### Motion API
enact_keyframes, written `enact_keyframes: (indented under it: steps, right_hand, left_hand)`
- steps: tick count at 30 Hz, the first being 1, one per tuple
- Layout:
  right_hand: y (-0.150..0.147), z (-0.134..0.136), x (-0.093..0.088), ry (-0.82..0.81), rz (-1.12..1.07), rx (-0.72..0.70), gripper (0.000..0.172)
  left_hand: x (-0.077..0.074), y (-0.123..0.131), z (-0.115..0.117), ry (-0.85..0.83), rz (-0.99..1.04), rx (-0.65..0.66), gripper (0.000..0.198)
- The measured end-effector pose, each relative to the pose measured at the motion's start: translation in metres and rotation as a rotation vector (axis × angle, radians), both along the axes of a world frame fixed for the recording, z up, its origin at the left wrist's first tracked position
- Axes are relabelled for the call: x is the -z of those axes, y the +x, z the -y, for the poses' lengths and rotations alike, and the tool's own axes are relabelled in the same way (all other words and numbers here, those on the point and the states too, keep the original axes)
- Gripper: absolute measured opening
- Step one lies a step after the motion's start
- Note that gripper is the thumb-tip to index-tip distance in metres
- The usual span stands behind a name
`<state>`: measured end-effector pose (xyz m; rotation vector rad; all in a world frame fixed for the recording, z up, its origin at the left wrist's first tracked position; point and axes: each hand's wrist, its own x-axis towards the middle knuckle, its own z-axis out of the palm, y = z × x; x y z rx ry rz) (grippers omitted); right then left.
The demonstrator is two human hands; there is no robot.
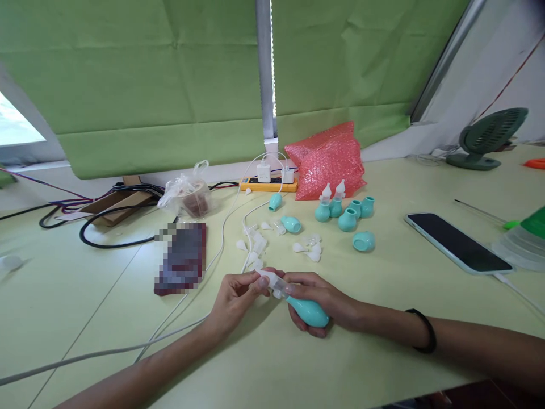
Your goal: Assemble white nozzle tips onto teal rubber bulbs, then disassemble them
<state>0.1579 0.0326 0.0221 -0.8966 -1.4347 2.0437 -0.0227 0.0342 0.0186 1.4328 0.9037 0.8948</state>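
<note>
My right hand point(319, 298) is wrapped round a teal squeeze bulb point(310, 312) with a clear connector in its neck. At the connector's far end is a white soft nozzle tip point(267, 276), pinched between the thumb and fingers of my left hand point(240, 295). Bulb, connector and tip lie in one line, pointing up and left. Just beyond my hands are loose white tips and clear connectors point(258, 244), with another small group of white tips point(313, 250) to the right. A teal bulb point(292, 224) lies on its side behind them.
Several teal bulbs point(348, 220) stand farther back, two with nozzles fitted. Behind are a pink bubble-wrap bag point(330, 165) and a yellow power strip point(251, 184). White cables point(225, 227) cross the table. A phone point(460, 241) and green fan point(489, 136) are at right.
</note>
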Motion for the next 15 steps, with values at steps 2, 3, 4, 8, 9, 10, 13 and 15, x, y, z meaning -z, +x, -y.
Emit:
enact_keyframes:
  steps: [2,3,4,8,9,10,13,15]
  right_hand:
    - [0.003,-0.004,-0.005,0.105,0.006,0.002,0.026]
    - [0.005,-0.006,-0.008,0.176,0.012,0.035,0.026]
    - [0.008,-0.009,-0.013,0.259,0.017,0.093,0.025]
    - [0.025,-0.025,-0.036,0.641,0.062,0.459,0.018]
    - [0.03,-0.031,-0.041,0.725,0.095,0.543,0.018]
    - [0.036,-0.038,-0.045,0.802,0.14,0.635,0.018]
    - [0.056,-0.06,-0.049,1.039,0.354,0.881,0.018]
    - [0.067,-0.074,-0.046,1.142,0.527,0.934,0.017]
  left_hand:
    - [0.001,-0.001,0.001,0.047,-0.032,-0.009,0.034]
    - [0.002,-0.001,0.002,0.069,-0.037,0.0,0.034]
    - [0.002,-0.001,0.003,0.084,-0.043,0.015,0.034]
    - [0.003,0.0,0.005,0.085,-0.118,0.028,0.031]
    - [0.003,0.001,0.004,0.092,-0.143,0.018,0.029]
    - [0.002,0.002,0.004,0.108,-0.165,0.007,0.027]
    - [0.001,0.004,0.003,0.171,-0.227,-0.012,0.023]
    - [0.0,0.005,0.003,0.203,-0.259,-0.015,0.022]
